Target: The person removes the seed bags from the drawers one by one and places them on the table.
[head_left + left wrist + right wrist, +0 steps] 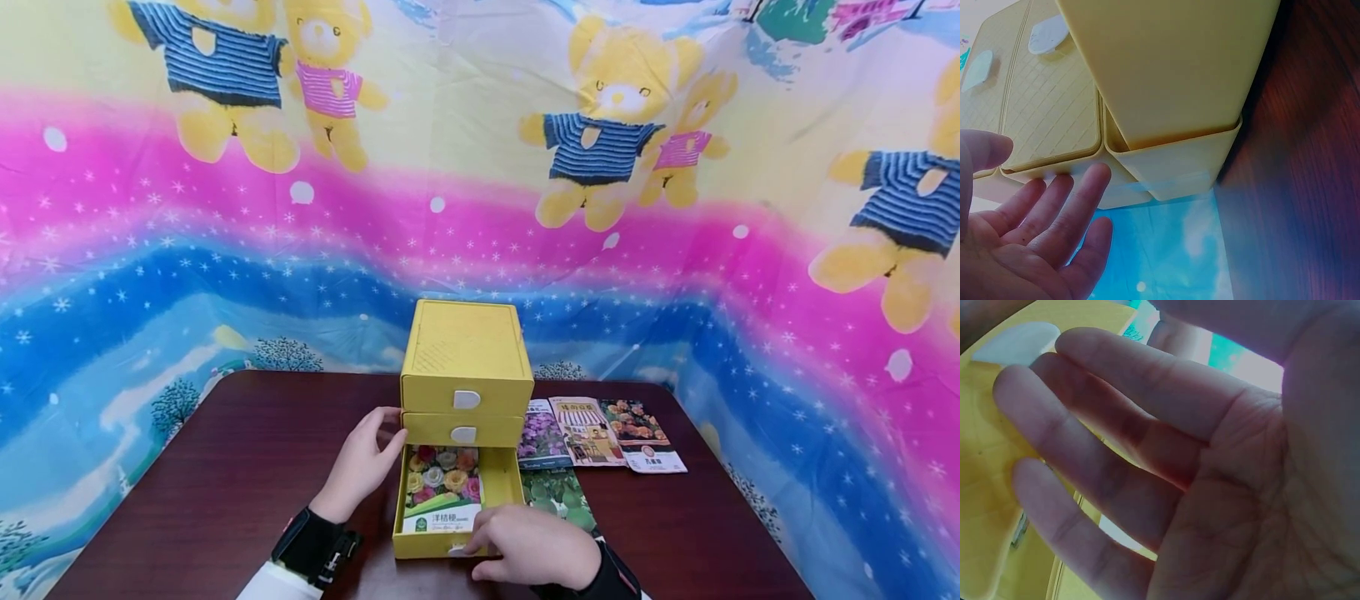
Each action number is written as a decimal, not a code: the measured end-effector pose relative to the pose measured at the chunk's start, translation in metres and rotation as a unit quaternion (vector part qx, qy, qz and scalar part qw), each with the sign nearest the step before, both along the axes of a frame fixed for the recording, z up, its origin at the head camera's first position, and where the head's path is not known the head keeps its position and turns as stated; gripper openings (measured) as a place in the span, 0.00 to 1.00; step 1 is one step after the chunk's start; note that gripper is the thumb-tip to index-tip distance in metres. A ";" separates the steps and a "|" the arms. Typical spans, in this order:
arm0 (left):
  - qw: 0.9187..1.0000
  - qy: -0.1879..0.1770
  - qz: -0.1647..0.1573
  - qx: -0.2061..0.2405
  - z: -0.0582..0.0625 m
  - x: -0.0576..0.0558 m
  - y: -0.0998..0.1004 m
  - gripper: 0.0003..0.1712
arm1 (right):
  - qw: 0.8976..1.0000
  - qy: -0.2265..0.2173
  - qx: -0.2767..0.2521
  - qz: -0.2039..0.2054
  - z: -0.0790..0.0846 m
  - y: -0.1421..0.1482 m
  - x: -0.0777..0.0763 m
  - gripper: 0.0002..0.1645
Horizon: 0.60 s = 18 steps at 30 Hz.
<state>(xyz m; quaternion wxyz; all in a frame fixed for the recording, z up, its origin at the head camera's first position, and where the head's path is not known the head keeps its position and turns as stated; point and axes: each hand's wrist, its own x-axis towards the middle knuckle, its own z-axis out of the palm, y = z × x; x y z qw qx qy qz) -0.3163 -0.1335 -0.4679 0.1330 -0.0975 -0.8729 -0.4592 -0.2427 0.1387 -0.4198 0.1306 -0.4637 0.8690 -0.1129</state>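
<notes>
A yellow three-drawer box (468,337) stands on the table, its bottom drawer (501,475) pulled out and the upper two closed. In that drawer lies a flower packet (442,487) with roses in several colours printed on it. My left hand (360,462) is at the box's left side; its fingers (1079,206) spread, slightly bent, beside the closed drawers in the left wrist view. Over the front right of the pulled-out drawer is my right hand (536,546), its fingertips by the white pull tab (456,550). Its fingers (1110,469) are loosely extended, with nothing in the palm.
Right of the box lie a purple-flower packet (543,437), a packet with a shop drawing (588,432) and an orange-flower packet (641,433). A green-leaf packet (558,492) lies nearer, partly behind my right hand. A printed cloth (480,200) hangs behind the dark table (247,467).
</notes>
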 end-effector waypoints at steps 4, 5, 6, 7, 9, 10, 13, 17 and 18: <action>1.000 0.000 -0.001 0.001 0.000 0.000 0.000 0.21 | 1.000 -0.010 -0.001 0.007 0.002 0.000 0.002 0.14; 1.000 0.000 -0.001 0.002 -0.001 0.000 0.000 0.21 | 1.000 -0.012 -0.001 0.008 0.002 0.000 0.002 0.15; 1.000 0.000 -0.001 0.002 -0.001 0.000 0.000 0.21 | 1.000 -0.014 -0.001 0.009 0.003 0.000 0.002 0.15; 1.000 0.001 -0.001 0.003 -0.001 -0.001 0.000 0.21 | 1.000 -0.015 -0.002 0.010 0.003 0.000 0.002 0.15; 1.000 0.001 -0.001 0.004 -0.001 -0.001 0.000 0.21 | 1.000 -0.016 -0.004 0.010 0.003 0.000 0.002 0.14; 1.000 0.002 -0.001 0.003 -0.001 -0.001 0.000 0.21 | 1.000 -0.015 -0.004 0.010 0.003 -0.001 0.002 0.14; 1.000 0.001 0.000 0.004 -0.001 -0.001 0.000 0.21 | 1.000 -0.014 -0.012 0.007 0.002 -0.002 0.002 0.12; 1.000 -0.002 0.000 0.002 0.000 0.000 0.000 0.21 | 1.000 -0.013 -0.024 0.000 0.001 -0.002 0.001 0.09; 1.000 -0.003 -0.001 0.002 0.000 0.000 0.000 0.21 | 1.000 -0.014 -0.028 -0.003 0.001 -0.002 0.001 0.09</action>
